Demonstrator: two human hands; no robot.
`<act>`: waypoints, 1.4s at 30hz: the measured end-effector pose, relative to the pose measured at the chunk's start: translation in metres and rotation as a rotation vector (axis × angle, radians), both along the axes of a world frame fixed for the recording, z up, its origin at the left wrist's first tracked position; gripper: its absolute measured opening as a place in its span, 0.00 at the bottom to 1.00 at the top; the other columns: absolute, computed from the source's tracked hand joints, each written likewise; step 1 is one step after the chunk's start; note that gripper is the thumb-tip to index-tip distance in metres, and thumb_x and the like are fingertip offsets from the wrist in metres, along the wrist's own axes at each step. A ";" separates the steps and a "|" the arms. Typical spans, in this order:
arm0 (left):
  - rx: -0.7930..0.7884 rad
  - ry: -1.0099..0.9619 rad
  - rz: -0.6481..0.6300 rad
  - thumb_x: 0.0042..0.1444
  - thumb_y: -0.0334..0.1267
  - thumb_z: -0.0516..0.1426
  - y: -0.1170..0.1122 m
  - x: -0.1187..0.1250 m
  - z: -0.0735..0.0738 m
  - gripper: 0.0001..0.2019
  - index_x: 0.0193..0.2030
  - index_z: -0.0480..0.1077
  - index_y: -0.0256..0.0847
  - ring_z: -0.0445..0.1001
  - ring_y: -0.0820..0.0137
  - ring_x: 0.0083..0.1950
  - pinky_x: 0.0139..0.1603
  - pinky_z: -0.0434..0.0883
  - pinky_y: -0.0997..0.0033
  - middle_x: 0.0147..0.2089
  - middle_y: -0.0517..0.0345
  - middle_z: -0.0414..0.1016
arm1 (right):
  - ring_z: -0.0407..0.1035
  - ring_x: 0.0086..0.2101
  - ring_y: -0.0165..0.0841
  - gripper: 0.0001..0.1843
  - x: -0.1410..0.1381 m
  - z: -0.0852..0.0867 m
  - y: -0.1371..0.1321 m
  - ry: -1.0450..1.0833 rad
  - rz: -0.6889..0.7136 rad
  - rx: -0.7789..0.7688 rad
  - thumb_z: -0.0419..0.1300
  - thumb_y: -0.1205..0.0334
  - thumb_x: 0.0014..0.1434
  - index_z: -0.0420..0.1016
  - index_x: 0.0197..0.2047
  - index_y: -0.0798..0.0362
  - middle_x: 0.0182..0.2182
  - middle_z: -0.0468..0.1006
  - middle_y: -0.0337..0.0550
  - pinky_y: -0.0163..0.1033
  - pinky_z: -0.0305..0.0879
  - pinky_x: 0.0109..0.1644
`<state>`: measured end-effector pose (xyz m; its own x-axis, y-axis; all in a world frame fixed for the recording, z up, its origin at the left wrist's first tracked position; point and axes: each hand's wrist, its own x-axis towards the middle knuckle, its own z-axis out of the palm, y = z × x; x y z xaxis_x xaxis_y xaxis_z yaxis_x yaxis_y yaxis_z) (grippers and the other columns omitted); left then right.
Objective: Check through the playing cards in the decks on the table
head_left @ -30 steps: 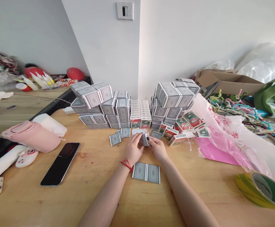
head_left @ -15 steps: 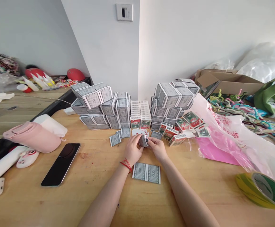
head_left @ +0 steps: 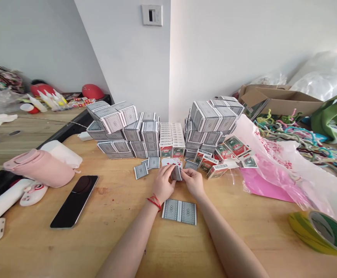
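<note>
Between my left hand (head_left: 163, 184) and my right hand (head_left: 193, 183), a small pack of grey-backed playing cards (head_left: 176, 173) stands tilted, gripped from both sides. Just behind it lie face-up playing cards (head_left: 168, 162) with red pips. Nearer me, below my wrists, two grey-patterned card packs (head_left: 179, 212) lie side by side on the wooden table (head_left: 122, 239). Further loose packs (head_left: 141, 171) sit left of my hands. A red string circles my left wrist.
Stacks of grey card boxes (head_left: 122, 129) rise behind my hands, with more at the right (head_left: 209, 123). Green-labelled boxes (head_left: 223, 154) lie scattered beside a pink plastic bag (head_left: 273, 170). A smartphone (head_left: 74, 201), pink pouch (head_left: 39, 168) and tape roll (head_left: 322, 233) flank the work area.
My hands shift only slightly, and the small pack between them moves a little within my grip. The stacks and packs on the table stay in place.
</note>
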<state>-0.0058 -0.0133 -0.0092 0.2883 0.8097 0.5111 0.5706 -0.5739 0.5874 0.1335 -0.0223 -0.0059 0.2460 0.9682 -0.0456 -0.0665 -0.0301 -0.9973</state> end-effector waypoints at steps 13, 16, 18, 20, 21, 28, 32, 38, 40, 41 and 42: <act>-0.024 0.046 -0.104 0.49 0.32 0.56 -0.003 0.001 0.007 0.27 0.57 0.58 0.47 0.62 0.62 0.55 0.56 0.63 0.54 0.52 0.52 0.64 | 0.61 0.20 0.28 0.14 0.000 0.001 -0.002 -0.140 -0.084 0.021 0.62 0.51 0.43 0.71 0.20 0.54 0.17 0.71 0.38 0.33 0.59 0.24; -0.013 0.037 -0.066 0.48 0.31 0.57 -0.003 0.001 0.007 0.27 0.56 0.58 0.47 0.61 0.62 0.55 0.55 0.63 0.54 0.52 0.53 0.63 | 0.64 0.23 0.30 0.13 0.000 0.000 -0.001 -0.132 -0.054 0.045 0.61 0.51 0.45 0.73 0.23 0.54 0.20 0.73 0.39 0.34 0.61 0.27; 0.002 0.035 -0.033 0.47 0.29 0.57 -0.003 0.001 0.008 0.27 0.56 0.59 0.47 0.61 0.62 0.55 0.56 0.63 0.55 0.52 0.53 0.63 | 0.66 0.26 0.32 0.13 0.000 0.000 -0.001 -0.108 -0.001 0.066 0.61 0.51 0.45 0.74 0.25 0.53 0.22 0.75 0.41 0.36 0.63 0.31; 0.019 0.035 -0.001 0.47 0.28 0.57 -0.003 0.001 0.008 0.27 0.55 0.59 0.47 0.61 0.63 0.55 0.56 0.63 0.56 0.52 0.54 0.64 | 0.68 0.28 0.34 0.12 0.001 -0.001 0.000 -0.094 0.052 0.081 0.61 0.52 0.45 0.75 0.26 0.53 0.24 0.76 0.41 0.38 0.63 0.34; 0.028 0.033 0.016 0.47 0.28 0.57 -0.003 0.001 0.009 0.27 0.55 0.60 0.46 0.61 0.62 0.55 0.55 0.63 0.56 0.52 0.54 0.64 | 0.68 0.28 0.34 0.12 0.001 -0.001 0.001 -0.095 0.072 0.083 0.61 0.52 0.45 0.75 0.26 0.53 0.25 0.76 0.41 0.38 0.63 0.34; 0.094 0.011 0.084 0.46 0.29 0.58 -0.004 0.001 0.011 0.25 0.53 0.61 0.46 0.63 0.62 0.53 0.54 0.64 0.58 0.49 0.53 0.66 | 0.65 0.24 0.31 0.13 0.005 0.001 0.002 -0.128 0.147 0.029 0.60 0.53 0.46 0.72 0.21 0.54 0.21 0.73 0.39 0.35 0.59 0.30; 0.088 0.014 0.064 0.46 0.28 0.58 -0.004 0.000 0.011 0.26 0.53 0.61 0.45 0.63 0.63 0.53 0.55 0.64 0.58 0.50 0.53 0.66 | 0.64 0.23 0.31 0.14 0.004 0.001 0.001 -0.161 0.115 0.032 0.60 0.52 0.46 0.70 0.19 0.54 0.20 0.73 0.40 0.35 0.59 0.29; 0.092 0.037 0.085 0.46 0.28 0.58 -0.003 0.001 0.011 0.26 0.54 0.61 0.45 0.63 0.63 0.53 0.54 0.64 0.58 0.50 0.53 0.66 | 0.66 0.25 0.32 0.18 0.002 -0.002 0.000 -0.236 0.056 0.041 0.57 0.49 0.49 0.72 0.21 0.56 0.20 0.74 0.40 0.35 0.60 0.30; 0.096 0.041 0.113 0.46 0.28 0.58 -0.003 0.001 0.011 0.27 0.54 0.61 0.45 0.63 0.63 0.53 0.54 0.64 0.59 0.50 0.53 0.66 | 0.67 0.26 0.33 0.20 0.000 -0.002 -0.001 -0.265 0.038 0.058 0.53 0.49 0.52 0.72 0.22 0.56 0.21 0.74 0.41 0.36 0.62 0.31; 0.100 0.042 0.128 0.46 0.28 0.58 -0.002 0.001 0.011 0.27 0.54 0.61 0.45 0.63 0.63 0.52 0.54 0.64 0.59 0.50 0.53 0.66 | 0.68 0.28 0.34 0.20 -0.002 -0.002 -0.002 -0.269 0.044 0.077 0.52 0.49 0.53 0.73 0.24 0.56 0.23 0.75 0.41 0.37 0.63 0.33; 0.103 0.041 0.142 0.46 0.28 0.57 -0.002 0.001 0.011 0.27 0.54 0.61 0.45 0.63 0.63 0.52 0.54 0.65 0.59 0.50 0.53 0.66 | 0.70 0.30 0.36 0.18 -0.003 -0.002 -0.003 -0.258 0.059 0.101 0.53 0.50 0.54 0.74 0.27 0.56 0.26 0.77 0.43 0.38 0.64 0.35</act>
<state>-0.0048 -0.0153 0.0016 0.1974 0.7880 0.5832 0.6726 -0.5417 0.5042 0.1303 -0.0249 -0.0081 0.1800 0.9777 0.1084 0.1894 0.0737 -0.9791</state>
